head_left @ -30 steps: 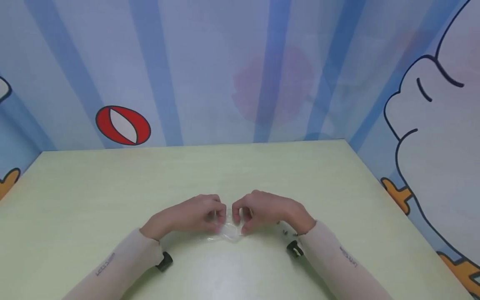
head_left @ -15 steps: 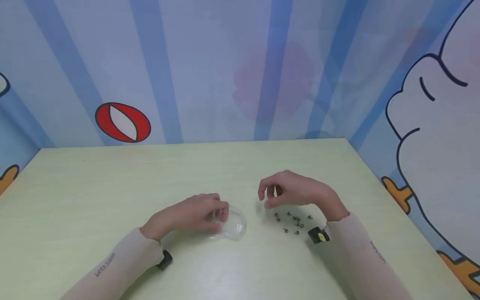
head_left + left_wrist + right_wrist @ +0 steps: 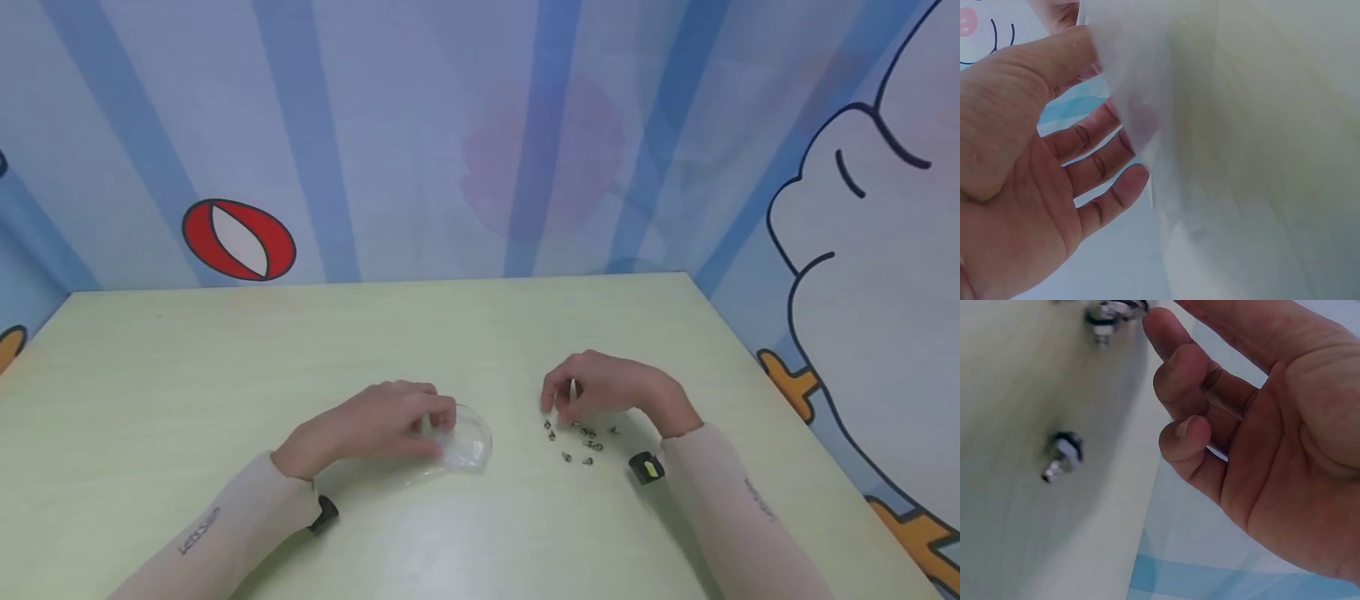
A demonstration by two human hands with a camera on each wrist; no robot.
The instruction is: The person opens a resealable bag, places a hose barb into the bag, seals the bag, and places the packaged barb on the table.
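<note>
1. A second earlier both hands had met at the clear plastic bag; by this moment they had parted. The right hand had swung away toward the right edge of the tabletop, and in the last half second it had dipped nearer the surface.
2. The right hand's fingertips hung just beside the small metal screws, at the side of the scatter nearer the far edge. Its thumb and index finger bent toward each other, the other fingers loosely curled; whether a screw lay between them, I could not tell.
3. The screws, partly covered by the right arm at first, now showed as a loose scatter between the bag and the right edge of the tabletop, lying apart or in small clumps.
4. The left hand had hardly moved. Its thumb and fingers gripped the bag's side toward the left edge of the tabletop, though the film hid some of the fingertips.
5. The bag lay around the middle, between the left and right edges, with its rounded side toward the screws.
6. For the work, this looked like a shift from two hands on the bag to a split: one steadying it, the other attending to the screws.
</note>
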